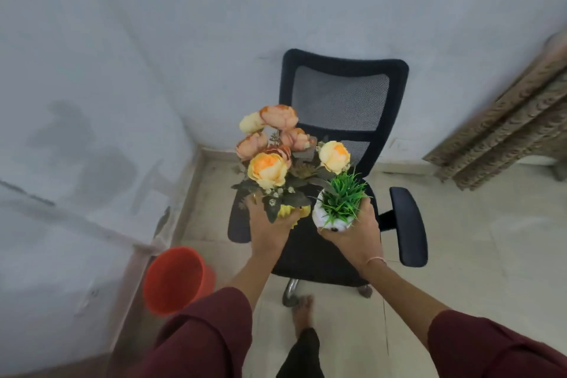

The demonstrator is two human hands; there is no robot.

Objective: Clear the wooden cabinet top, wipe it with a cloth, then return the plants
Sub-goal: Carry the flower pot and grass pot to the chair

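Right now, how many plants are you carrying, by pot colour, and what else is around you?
Yellow-pot flower plant, in left hand: 1
White-pot grass plant, in right hand: 1
Black office chair: 1
Orange bucket: 1
Total: 4 things, 2 of them plants.

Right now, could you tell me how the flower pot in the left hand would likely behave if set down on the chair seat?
The flower pot looks top-heavy: the blooms spread far wider than its small yellow base, so it may tip. The chair seat seems padded mesh, probably an unsteady footing. The left hand carries it alone, so it is probably light.
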